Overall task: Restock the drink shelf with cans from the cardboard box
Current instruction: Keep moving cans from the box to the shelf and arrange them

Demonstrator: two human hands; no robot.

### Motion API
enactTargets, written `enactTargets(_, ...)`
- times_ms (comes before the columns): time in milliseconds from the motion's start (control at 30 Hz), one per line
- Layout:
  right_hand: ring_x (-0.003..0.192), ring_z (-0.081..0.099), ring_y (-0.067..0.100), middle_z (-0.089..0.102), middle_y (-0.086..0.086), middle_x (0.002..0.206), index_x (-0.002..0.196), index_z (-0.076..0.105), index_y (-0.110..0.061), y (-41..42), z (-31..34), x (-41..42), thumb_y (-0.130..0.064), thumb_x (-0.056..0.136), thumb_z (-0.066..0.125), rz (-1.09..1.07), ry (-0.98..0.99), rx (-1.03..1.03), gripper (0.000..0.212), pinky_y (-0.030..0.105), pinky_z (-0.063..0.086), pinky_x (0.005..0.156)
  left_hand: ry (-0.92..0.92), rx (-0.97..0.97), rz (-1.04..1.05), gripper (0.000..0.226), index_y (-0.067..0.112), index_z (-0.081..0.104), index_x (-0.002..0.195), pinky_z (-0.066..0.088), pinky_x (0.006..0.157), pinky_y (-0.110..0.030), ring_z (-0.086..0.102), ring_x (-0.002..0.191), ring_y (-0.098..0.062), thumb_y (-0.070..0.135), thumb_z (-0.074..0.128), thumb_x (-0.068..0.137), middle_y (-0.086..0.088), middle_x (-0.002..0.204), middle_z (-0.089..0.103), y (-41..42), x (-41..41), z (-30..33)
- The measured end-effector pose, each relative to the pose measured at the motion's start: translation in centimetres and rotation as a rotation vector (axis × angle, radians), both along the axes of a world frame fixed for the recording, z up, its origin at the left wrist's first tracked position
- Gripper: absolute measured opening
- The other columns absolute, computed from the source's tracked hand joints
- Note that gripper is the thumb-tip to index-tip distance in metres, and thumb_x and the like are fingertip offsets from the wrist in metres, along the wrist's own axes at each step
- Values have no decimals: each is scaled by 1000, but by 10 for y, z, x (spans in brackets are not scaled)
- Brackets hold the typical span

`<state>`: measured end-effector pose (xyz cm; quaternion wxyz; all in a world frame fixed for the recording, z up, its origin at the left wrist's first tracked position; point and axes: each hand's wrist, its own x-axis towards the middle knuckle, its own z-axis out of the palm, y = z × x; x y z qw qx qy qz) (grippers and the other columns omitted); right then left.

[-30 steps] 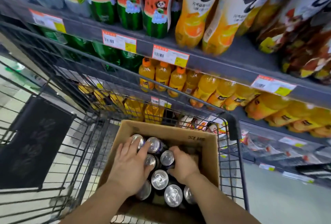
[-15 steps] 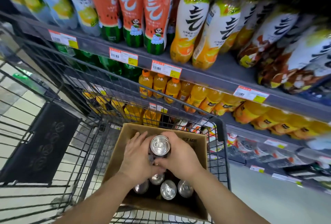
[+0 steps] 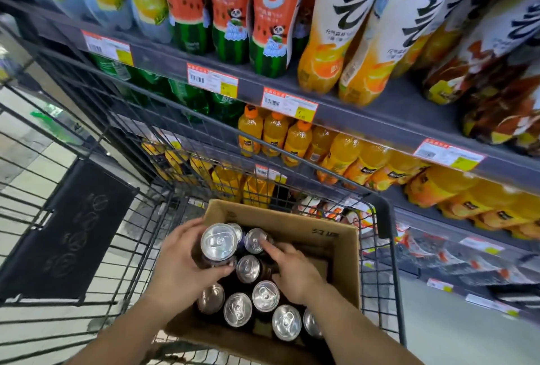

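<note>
An open cardboard box [image 3: 330, 236] sits in a wire shopping cart [image 3: 388, 262] and holds several silver-topped cans [image 3: 264, 296]. My left hand [image 3: 181, 265] grips one can [image 3: 219, 242] lifted above the others at the box's left side. My right hand [image 3: 295, 269] reaches into the box, its fingers on the top of another can [image 3: 255, 240] that stands among the rest; whether it grips it I cannot tell. The drink shelf [image 3: 380, 119] rises just beyond the cart.
Tall orange, watermelon and lemon bottles [image 3: 327, 43] crowd the upper shelf; small orange juice bottles [image 3: 274, 133] fill the one below. Price tags [image 3: 289, 104] line the shelf edges. A black flap [image 3: 73, 227] hangs in the cart at left. Floor [image 3: 455, 332] shows at lower right.
The raised can, held by both hands before, is now in my left hand alone and has shifted left. My right hand has dropped back into the box onto another can.
</note>
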<state>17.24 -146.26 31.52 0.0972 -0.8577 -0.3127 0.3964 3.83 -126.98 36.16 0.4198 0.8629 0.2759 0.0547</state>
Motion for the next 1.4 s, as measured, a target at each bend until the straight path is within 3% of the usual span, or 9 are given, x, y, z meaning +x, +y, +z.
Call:
enactTargets(133, 145, 20, 29, 13, 2, 161, 147, 8, -54, 7, -19, 4, -15, 97, 46, 42, -26, -31, 74, 38, 24, 117, -11, 25, -19, 81, 43, 48, 113, 27, 104, -26, 38, 119, -5, 68, 73, 40, 26, 123, 41, 3, -2, -10)
enactTargets(233, 142, 30, 25, 27, 1, 156, 143, 34, -40, -2, -24, 7, -19, 91, 58, -27, -118, 91, 61, 32, 28, 115, 3, 20, -14, 82, 41, 51, 114, 29, 107, -29, 41, 124, -10, 55, 88, 43, 16, 127, 45, 2, 0, -14)
enactTargets(300, 130, 44, 19, 45, -3, 140, 127, 50, -25, -10, -26, 7, -24, 85, 69, -141, -173, 172, 47, 29, 36, 107, 3, 14, -7, 78, 40, 51, 114, 29, 108, -30, 41, 125, -12, 42, 93, 48, 15, 127, 45, 0, 1, -15)
enactTargets(433, 115, 54, 14, 57, -7, 121, 118, 50, -22, -11, -31, 3, -29, 79, 77, -271, -193, 225, 48, 24, 43, 95, 0, -13, -1, 77, 38, 51, 116, 27, 108, -26, 38, 128, -11, 38, 92, 51, 17, 128, 42, -4, 7, -19)
enactTargets(600, 115, 56, 16, 59, -5, 125, 130, 43, -30, -8, -20, -2, -23, 79, 75, -385, -153, 285, 61, 24, 43, 93, 31, 3, -19, 79, 34, 53, 121, 25, 109, -27, 35, 130, -13, 38, 92, 53, 15, 132, 41, -5, 12, -20)
enactTargets(900, 112, 57, 15, 64, -6, 117, 131, 41, -32, -29, 105, -8, -30, 74, 78, -408, -207, 347, 68, 25, 45, 91, 36, -4, -123, 83, 22, 57, 125, 23, 109, -25, 35, 132, -17, 39, 92, 52, 2, 138, 44, -10, 28, 62)
enactTargets(1200, 126, 51, 17, 55, -6, 139, 144, 41, -26, -56, 235, -27, -36, 76, 77, -489, -347, 420, 77, 31, 43, 103, -26, 115, -288, 86, 18, 52, 133, 24, 113, -38, 32, 136, -25, 42, 89, 58, -5, 146, 41, -28, 57, 172)
enactTargets(1300, 125, 52, 20, 57, 0, 135, 138, 48, -18, -82, 268, -30, -31, 77, 77, -563, -372, 476, 69, 33, 44, 101, -72, 114, -343, 88, 17, 51, 133, 28, 113, -41, 33, 136, -26, 41, 90, 57, -7, 145, 42, -49, 68, 196)
enactTargets(1400, 112, 56, 20, 64, 7, 121, 124, 59, -8, -124, 300, -30, -21, 78, 77, -688, -391, 536, 51, 26, 42, 89, -137, 106, -416, 87, 14, 53, 131, 33, 111, -40, 39, 131, -26, 36, 91, 56, -7, 138, 47, -86, 84, 219)
